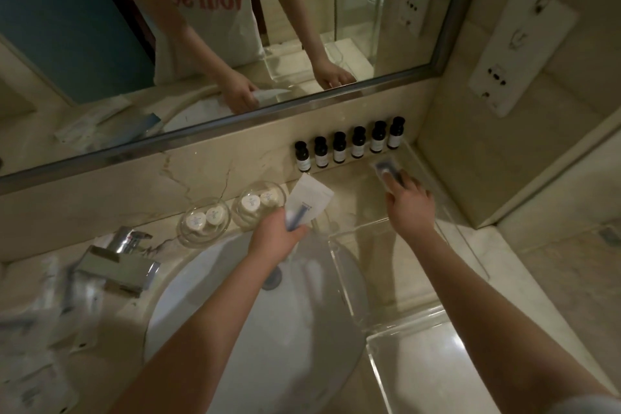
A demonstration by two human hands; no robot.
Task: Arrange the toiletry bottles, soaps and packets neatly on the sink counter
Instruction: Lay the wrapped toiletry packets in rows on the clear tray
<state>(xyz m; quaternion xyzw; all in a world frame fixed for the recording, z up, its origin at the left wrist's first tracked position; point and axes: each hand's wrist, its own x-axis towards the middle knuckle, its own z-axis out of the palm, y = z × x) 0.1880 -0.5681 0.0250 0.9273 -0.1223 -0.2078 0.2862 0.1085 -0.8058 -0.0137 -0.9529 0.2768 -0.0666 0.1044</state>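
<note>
— What does the head camera take in, from where you stand?

— Both bare arms reach out over the white sink (235,329). The left hand (277,230) has its fingers wrapped round a white packet (311,200) with something blue inside. It is held up just past the sink's far rim, right beside the glass bowls (201,242).

— And the other one?

— The right hand (408,208) is further right, down inside a clear tray (359,228) that sits on the counter (497,255). Its fingertips pinch a small packet (386,171) at the tray's far end. That packet is blurred and dark blue at one end.

— Where are the bottles?

— Six dark bottles (349,144) stand upright in a row against the far wall, under the mirror (235,44), just beyond the small packet.

— Soaps?

— Round white soaps (250,203), two in each of the two bowls, on the far side of the sink, left of the white packet.

— Anything over on the left?

— A chrome tap (117,259), and around it loose packets (50,296) lying on the counter, too blurred to tell apart.
</note>
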